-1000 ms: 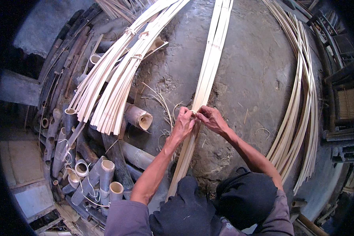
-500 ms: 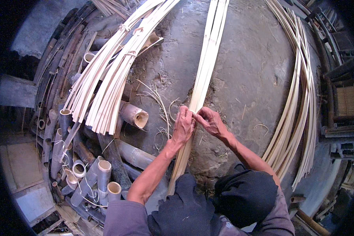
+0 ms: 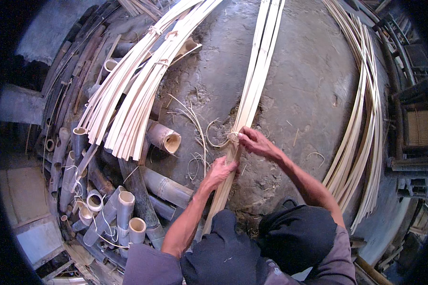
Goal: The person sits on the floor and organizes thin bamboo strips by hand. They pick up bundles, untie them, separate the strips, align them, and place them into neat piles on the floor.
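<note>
Pale bamboo strips [image 3: 245, 111]: left hand [image 3: 218, 173] clasped around them, nearer knees [image 3: 297, 232] than thin tie [image 3: 232, 135], apparently for steadiness; right hand [image 3: 258, 143] pinching tie, presumably for control.

The left forearm [image 3: 188, 218] is slanting up and inward, and the left hand [image 3: 221, 170] is sitting lower and nearer the body, its thumb pointing right and its fingers curling in a grip, partly hidden from sight. The right forearm [image 3: 305, 181] is angling up and leftward, its wrist lying nearly straight. The right hand [image 3: 257, 141] is hovering farther out, thumb and fingertips pinching together toward the left. The hands are working apart, without touching.
</note>
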### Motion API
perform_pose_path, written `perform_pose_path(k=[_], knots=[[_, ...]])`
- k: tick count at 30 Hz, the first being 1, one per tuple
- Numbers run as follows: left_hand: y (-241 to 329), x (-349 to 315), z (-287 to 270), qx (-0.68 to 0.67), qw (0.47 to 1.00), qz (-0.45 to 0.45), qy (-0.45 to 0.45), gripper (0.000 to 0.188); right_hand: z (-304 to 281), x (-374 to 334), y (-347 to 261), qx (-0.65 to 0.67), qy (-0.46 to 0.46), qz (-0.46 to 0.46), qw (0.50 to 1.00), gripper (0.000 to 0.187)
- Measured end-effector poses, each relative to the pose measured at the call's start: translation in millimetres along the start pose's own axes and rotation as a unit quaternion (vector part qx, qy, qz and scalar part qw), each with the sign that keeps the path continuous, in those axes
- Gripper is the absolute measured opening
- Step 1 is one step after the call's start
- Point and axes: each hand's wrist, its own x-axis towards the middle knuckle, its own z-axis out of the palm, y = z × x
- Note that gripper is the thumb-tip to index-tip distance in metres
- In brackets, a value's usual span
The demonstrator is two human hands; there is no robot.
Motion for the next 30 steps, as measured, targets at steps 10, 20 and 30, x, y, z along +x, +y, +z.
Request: perform_pose_path(k=[10, 20, 30], knots=[[4.3, -3.4, 11.1, -0.082, 0.997, 0.002, -0.004, 0.033, -36.4, 46.6, -39.9, -0.371, -0.21, -0.137, 0.894, 0.02], [3.9, -7.3, 10.8, -0.017, 1.0, -0.003, 0.024, 0.032, -12.4, 60.8, -91.9, -0.47, -0.112, -0.261, 0.836, 0.019], [18.3, -11.4, 19.5, 0.015, 0.999, 0.018, 0.045, 0.031, -32.0, 61.9, -77.1, -0.651, -0.126, -0.099, 0.742, 0.016]])
